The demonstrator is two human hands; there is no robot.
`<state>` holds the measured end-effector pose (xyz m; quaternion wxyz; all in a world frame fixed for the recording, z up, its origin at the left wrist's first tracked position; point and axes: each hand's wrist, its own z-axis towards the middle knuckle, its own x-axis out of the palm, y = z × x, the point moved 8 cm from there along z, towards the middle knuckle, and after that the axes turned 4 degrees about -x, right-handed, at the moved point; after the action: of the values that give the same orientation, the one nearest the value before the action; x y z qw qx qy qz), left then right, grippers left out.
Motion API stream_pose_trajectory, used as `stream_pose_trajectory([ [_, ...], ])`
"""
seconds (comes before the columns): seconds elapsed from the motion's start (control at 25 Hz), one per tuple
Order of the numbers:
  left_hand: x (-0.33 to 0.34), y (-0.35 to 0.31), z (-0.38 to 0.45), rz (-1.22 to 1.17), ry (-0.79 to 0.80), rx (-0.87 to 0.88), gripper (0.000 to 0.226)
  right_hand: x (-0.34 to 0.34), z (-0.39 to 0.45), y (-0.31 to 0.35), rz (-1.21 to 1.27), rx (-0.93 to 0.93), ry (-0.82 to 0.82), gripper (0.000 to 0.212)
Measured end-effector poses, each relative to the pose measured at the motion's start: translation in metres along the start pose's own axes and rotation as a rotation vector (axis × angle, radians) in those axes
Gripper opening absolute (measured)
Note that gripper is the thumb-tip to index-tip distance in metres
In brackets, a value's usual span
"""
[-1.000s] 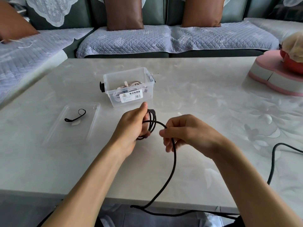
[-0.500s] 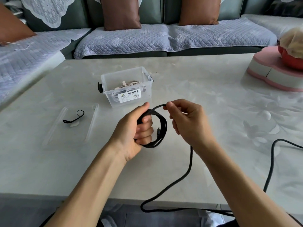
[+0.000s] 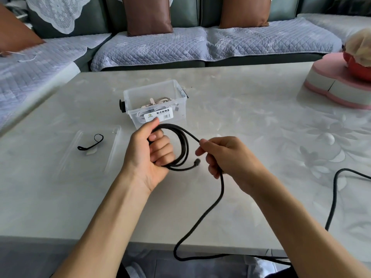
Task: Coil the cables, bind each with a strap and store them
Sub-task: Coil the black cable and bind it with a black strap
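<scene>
My left hand point(image 3: 152, 157) grips a few loops of a black cable point(image 3: 183, 146) above the table, with the cable's plug end sticking out at the lower right of the coil. My right hand point(image 3: 226, 157) pinches the loose run of the same cable just right of the coil. From there the cable drops over the table's front edge and comes back up at the right. A black strap point(image 3: 91, 144) lies on a clear lid point(image 3: 90, 151) to the left. A clear storage box point(image 3: 155, 104) holding light-coloured cables stands just behind my hands.
A pink and white flower-shaped box point(image 3: 339, 87) with a red item on top stands at the table's far right. A sofa with quilted covers point(image 3: 180, 45) and brown cushions runs behind the table point(image 3: 261, 121) and along its left side.
My right hand laid another loop onto the coil, then slid back down to the right along the loose cable. The coil in my left hand has grown wider.
</scene>
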<state>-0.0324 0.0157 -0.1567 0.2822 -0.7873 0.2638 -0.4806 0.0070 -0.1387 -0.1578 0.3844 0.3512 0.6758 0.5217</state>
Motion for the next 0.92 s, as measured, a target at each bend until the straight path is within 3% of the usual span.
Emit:
stream_pose_trajectory([
  [0.16, -0.026, -0.026, 0.003, -0.269, -0.104, 0.147, 0.047, 0.003, -0.003, -0.013, 0.359, 0.200, 0.069, 0.022],
  [0.28, -0.046, -0.042, 0.002, -0.384, -0.206, 0.278, 0.046, 0.000, -0.003, -0.014, 0.546, 0.254, 0.001, 0.016],
  [0.36, -0.049, -0.047, -0.001, -0.321, -0.255, 0.349, 0.045, -0.009, 0.000, -0.014, 0.319, 0.172, -0.123, 0.017],
  [0.48, -0.039, -0.048, -0.004, -0.229, -0.256, 0.409, 0.043, -0.013, -0.005, 0.013, -0.468, -0.194, -0.295, 0.024],
  [0.6, -0.031, -0.053, -0.010, -0.105, -0.298, 0.485, 0.041, 0.016, -0.010, 0.022, -0.981, -0.388, -0.154, 0.028],
  [0.8, -0.012, -0.049, -0.013, -0.021, -0.206, 0.513, 0.039, 0.043, -0.010, 0.015, -1.249, -0.446, 0.058, 0.018],
  [0.84, -0.008, -0.049, -0.014, 0.095, -0.190, 0.542, 0.038, 0.048, -0.013, 0.017, -1.261, -0.497, 0.076, 0.016],
  [0.92, 0.005, -0.046, -0.018, 0.551, -0.171, 0.631, 0.031, 0.056, -0.019, 0.025, -1.258, -0.644, 0.120, 0.014],
])
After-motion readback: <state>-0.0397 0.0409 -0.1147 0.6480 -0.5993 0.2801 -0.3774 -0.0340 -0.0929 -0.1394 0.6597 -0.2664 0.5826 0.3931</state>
